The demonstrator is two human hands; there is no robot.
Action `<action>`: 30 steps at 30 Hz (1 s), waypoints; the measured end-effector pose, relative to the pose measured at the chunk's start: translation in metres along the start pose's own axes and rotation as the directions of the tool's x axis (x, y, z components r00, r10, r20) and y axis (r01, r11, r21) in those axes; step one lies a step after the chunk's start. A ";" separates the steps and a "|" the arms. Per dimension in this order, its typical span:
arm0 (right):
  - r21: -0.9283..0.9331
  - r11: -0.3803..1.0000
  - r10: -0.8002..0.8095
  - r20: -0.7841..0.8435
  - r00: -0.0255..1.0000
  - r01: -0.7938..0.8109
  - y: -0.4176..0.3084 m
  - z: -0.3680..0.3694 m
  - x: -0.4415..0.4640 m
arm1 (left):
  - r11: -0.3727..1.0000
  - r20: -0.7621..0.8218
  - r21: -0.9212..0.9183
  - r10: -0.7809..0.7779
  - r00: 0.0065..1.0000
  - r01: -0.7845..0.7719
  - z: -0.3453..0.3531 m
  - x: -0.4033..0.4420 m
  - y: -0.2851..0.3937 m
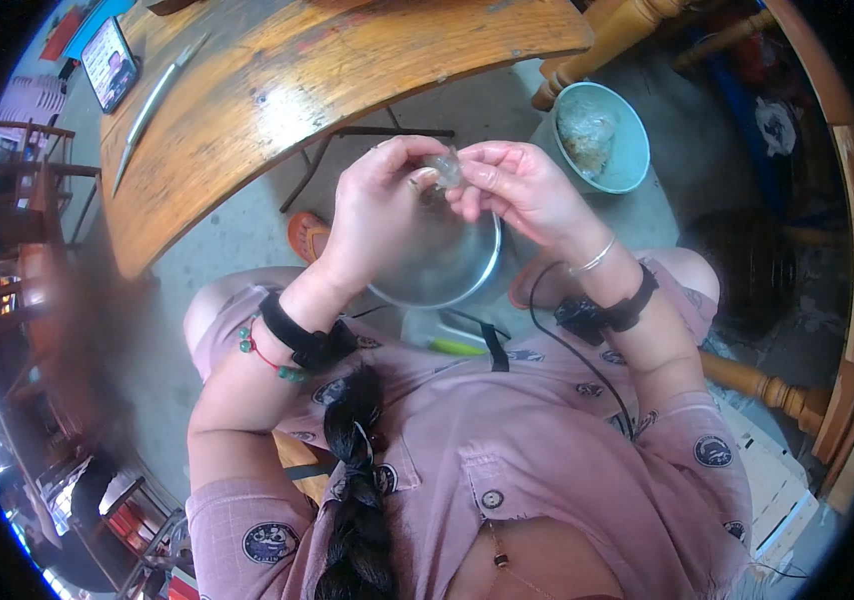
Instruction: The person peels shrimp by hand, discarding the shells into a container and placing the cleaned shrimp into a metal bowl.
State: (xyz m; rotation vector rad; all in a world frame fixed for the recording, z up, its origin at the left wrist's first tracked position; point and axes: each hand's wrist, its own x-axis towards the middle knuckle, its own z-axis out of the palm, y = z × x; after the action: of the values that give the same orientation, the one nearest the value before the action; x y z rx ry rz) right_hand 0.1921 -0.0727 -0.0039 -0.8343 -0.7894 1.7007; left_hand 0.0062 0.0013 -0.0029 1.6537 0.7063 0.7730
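My left hand [379, 200] pinches a small, wet-looking, translucent grey piece [444, 170], possibly a raw shrimp, between thumb and fingers. From the other side, my right hand [512, 188] has its thumb and forefinger closed on the same piece, with its other fingers curled. Both hands are raised over a round metal basin [452, 285] between my knees. The left hand hides part of the basin, and its contents are too blurred to make out.
A wooden table [347, 70] ahead bears a propped phone [110, 64] and a long thin pale object [159, 105]. At right, a light blue bucket [635, 150] contains translucent, crumpled-looking matter. Wooden chairs [32, 230] stand at left. A black cable [572, 340] crosses my lap.
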 end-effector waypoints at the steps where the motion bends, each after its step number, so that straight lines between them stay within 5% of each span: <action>1: 0.006 1.000 -0.011 0.015 1.000 0.011 -0.001 0.000 0.000 | 0.992 0.039 0.109 0.062 0.997 -0.066 -0.001 0.000 0.001; 5: -0.020 1.000 -0.013 0.019 1.000 0.014 -0.005 -0.003 0.001 | 0.964 0.026 0.240 0.112 0.993 -0.115 0.000 -0.001 0.007; 7: -0.043 0.999 -0.010 0.007 1.000 0.010 -0.005 -0.004 0.000 | 0.860 0.071 0.436 0.263 0.962 -0.267 -0.001 -0.001 0.014; 14: -0.019 1.000 0.005 0.015 1.000 -0.005 -0.001 -0.007 -0.002 | 0.851 0.082 0.439 0.281 0.956 -0.288 0.001 -0.002 0.013; 17: 0.062 0.998 0.009 0.040 0.999 -0.012 -0.001 -0.003 -0.003 | 0.808 -0.011 0.439 0.443 0.896 -0.394 0.004 -0.001 0.009; 23: 0.156 0.966 0.192 0.098 0.976 -0.206 0.013 0.012 -0.004 | 0.810 -0.046 0.452 0.440 0.897 -0.374 0.003 -0.002 0.008; 27: 0.047 0.960 0.273 0.081 0.959 -0.277 0.009 0.027 -0.007 | 0.922 -0.135 0.337 0.245 0.960 -0.188 0.000 0.000 -0.002; 29: -0.211 0.971 0.091 -0.090 0.992 -0.108 0.007 0.024 -0.004 | 0.967 -0.139 0.236 0.133 0.981 -0.097 -0.001 0.000 -0.005; 30: -0.286 0.958 -0.008 -0.103 0.995 -0.022 0.007 0.017 -0.002 | 0.999 -0.108 -0.007 -0.040 0.993 0.039 0.000 0.001 -0.003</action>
State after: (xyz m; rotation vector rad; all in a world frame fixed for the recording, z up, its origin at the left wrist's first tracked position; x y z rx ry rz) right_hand 0.1746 -0.0780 -0.0001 -1.1157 -0.9772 1.5551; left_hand 0.0065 0.0024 -0.0059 1.5976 0.8102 0.8398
